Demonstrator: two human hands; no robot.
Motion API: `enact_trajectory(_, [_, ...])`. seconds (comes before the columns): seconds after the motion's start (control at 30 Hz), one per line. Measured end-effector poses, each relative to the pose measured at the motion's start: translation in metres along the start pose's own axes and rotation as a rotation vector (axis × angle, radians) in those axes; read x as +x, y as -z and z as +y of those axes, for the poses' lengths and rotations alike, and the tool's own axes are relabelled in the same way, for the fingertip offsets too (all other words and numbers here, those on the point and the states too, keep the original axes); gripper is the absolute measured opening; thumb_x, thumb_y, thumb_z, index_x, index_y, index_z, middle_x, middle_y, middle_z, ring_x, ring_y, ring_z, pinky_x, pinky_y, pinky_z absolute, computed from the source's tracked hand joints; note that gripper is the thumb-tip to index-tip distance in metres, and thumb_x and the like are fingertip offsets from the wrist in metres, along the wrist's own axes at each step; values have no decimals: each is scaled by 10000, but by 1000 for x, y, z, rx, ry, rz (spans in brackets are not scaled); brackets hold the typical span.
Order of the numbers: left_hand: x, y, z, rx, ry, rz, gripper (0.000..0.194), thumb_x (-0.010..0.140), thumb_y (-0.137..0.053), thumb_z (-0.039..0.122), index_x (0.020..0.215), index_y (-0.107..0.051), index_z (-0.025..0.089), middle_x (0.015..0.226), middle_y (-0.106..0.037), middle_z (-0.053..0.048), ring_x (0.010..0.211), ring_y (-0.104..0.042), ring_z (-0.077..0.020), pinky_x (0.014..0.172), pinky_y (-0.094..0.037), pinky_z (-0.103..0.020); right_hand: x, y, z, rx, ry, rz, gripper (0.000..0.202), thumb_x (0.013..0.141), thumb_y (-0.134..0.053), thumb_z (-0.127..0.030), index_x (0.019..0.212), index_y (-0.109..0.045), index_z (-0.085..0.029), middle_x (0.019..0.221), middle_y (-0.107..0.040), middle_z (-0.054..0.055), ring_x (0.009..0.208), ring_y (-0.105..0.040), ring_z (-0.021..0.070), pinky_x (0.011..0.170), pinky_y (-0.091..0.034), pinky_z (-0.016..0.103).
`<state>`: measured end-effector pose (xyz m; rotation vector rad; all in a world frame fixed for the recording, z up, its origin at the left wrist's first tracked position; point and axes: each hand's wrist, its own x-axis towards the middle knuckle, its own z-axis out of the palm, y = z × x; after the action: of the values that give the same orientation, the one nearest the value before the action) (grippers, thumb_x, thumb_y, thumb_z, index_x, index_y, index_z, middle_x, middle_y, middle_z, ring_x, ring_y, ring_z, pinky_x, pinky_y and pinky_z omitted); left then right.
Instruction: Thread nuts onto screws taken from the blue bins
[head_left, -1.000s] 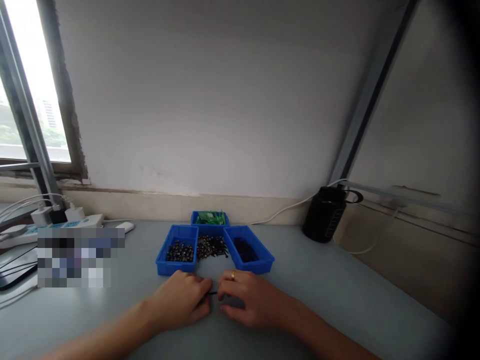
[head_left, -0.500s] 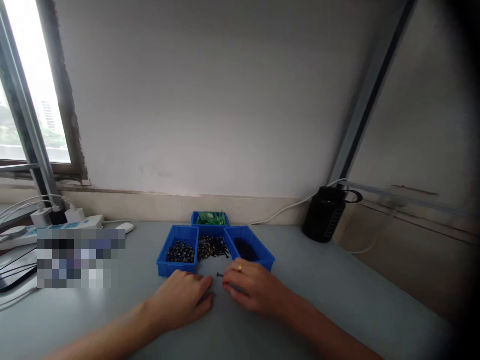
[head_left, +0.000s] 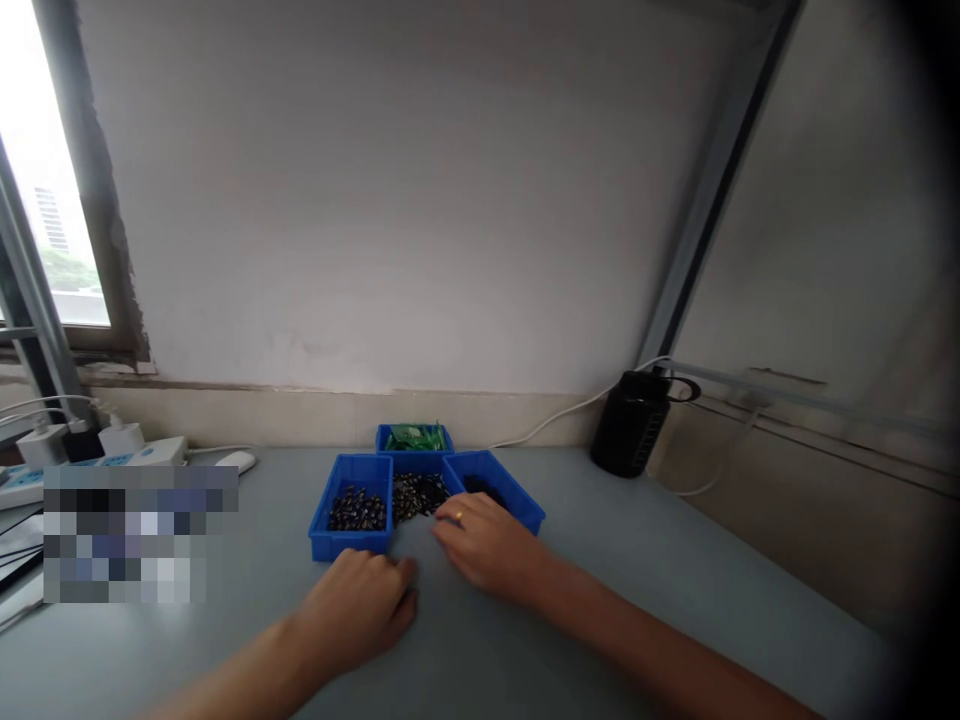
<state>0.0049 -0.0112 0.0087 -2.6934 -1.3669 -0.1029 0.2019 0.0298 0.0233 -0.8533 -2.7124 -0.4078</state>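
Observation:
Three blue bins stand mid-table: the left bin (head_left: 324,537) holds dark shiny small parts, the right bin (head_left: 525,510) holds dark parts, and the back bin (head_left: 414,437) holds green ones. A heap of small black screws (head_left: 417,493) lies between the left and right bins. My right hand (head_left: 484,545), with a ring on one finger, reaches forward with its fingertips at the near edge of the heap; whether they pinch anything is hidden. My left hand (head_left: 360,608) rests on the grey table (head_left: 615,560) with curled fingers, just in front of the left bin.
A black cylindrical container (head_left: 628,425) with a white cable stands at the back right by the wall. At the left are a white power strip (head_left: 112,455) with plugged chargers and cables, a small white object (head_left: 234,462), and a window.
My right hand has moved forward from beside my left hand to the heap of screws; the small black piece seen at its fingertips is no longer visible. My left hand stays put. The view shifted slightly right.

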Motion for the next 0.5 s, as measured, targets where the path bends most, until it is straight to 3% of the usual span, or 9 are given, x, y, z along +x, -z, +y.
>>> enact_trajectory(0.07, [1, 0, 0, 2, 3, -5, 240, 869, -388, 253, 786, -591, 154, 726, -674, -86, 668, -654, -268, 591, -501, -357, 13, -5, -12, -52, 19, -77, 180, 845, -440, -86, 920, -598, -130, 1016, -602, 111, 942, -526, 219, 789, -431, 347])
enact_trajectory(0.27, [1, 1, -1, -2, 2, -23, 240, 865, -394, 244, 798, -602, 146, 724, -675, -102, 664, -655, -280, 587, -504, -371, 46, -29, -22, -107, -74, -126, 176, 858, -466, -88, 989, -582, -94, 973, -611, 122, 935, -544, 243, 760, -460, 358])
enact_trajectory(0.5, [1, -3, -3, 18, -26, -5, 227, 861, -386, 238, 823, -594, 155, 720, -676, -91, 642, -653, -284, 569, -511, -392, 33, -37, -18, -129, -81, -157, 129, 848, -493, -60, 910, -601, -96, 924, -611, 106, 869, -569, 226, 716, -473, 327])
